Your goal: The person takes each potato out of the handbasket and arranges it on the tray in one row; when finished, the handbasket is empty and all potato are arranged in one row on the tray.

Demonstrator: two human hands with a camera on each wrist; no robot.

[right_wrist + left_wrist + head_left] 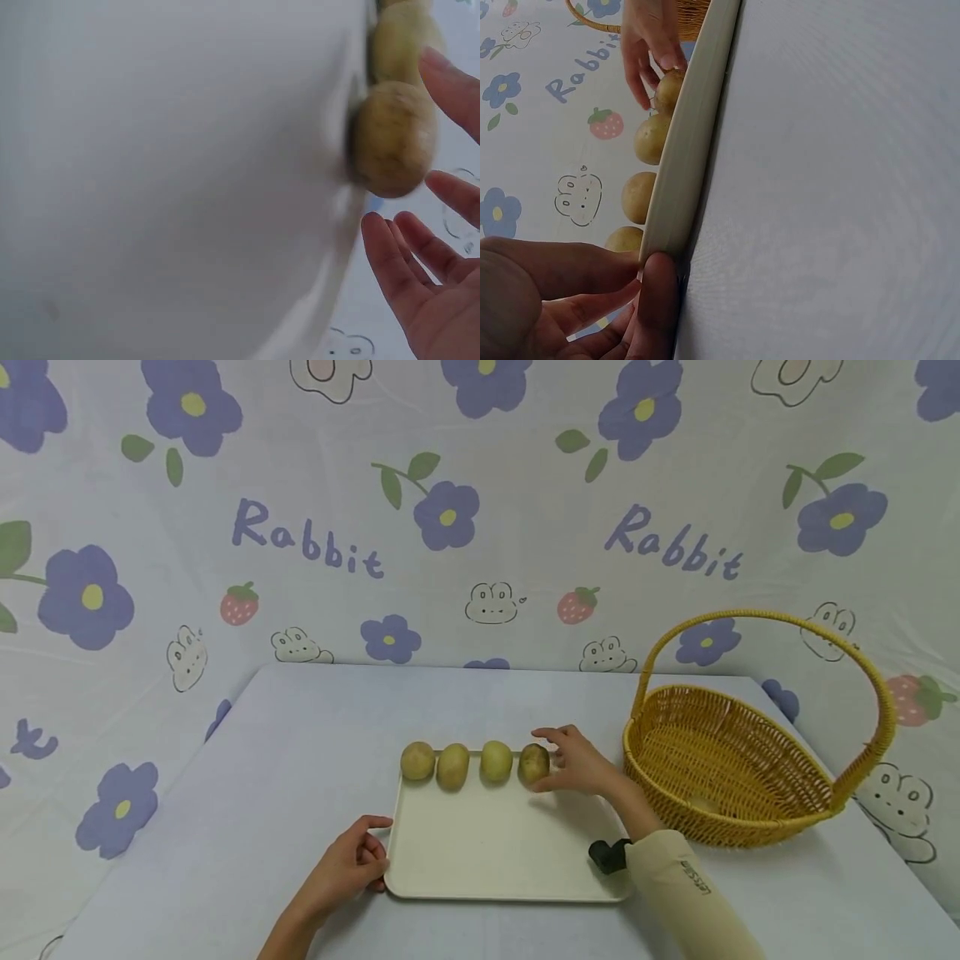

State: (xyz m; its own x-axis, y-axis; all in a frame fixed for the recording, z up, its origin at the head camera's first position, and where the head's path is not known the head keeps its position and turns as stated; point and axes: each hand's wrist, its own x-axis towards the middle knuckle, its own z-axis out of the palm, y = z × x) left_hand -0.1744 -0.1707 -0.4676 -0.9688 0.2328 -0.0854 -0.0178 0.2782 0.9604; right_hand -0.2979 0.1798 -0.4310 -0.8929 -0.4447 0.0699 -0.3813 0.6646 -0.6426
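Several potatoes stand in a row along the far edge of a cream tray [480, 852]. From left to right in the head view they are a round one [417, 761], a longer one [453, 767], a greenish-yellow one [496, 762] and a darker, blotched one [533, 764]. My left hand [348, 864] pinches the tray's left rim between thumb and fingers. Beside the blotched potato is my right hand [573, 764], its fingers spread around the right side. In the right wrist view, a gap shows between those fingertips [373, 223] and the potato [395, 139].
A yellow wicker basket [727, 822] with a tall handle stands right of the tray, close to the right forearm. A small pale patch shows low in it. A dark wrist strap [609, 857] is over the tray's right side. Behind the white table [315, 735] hangs a printed cloth.
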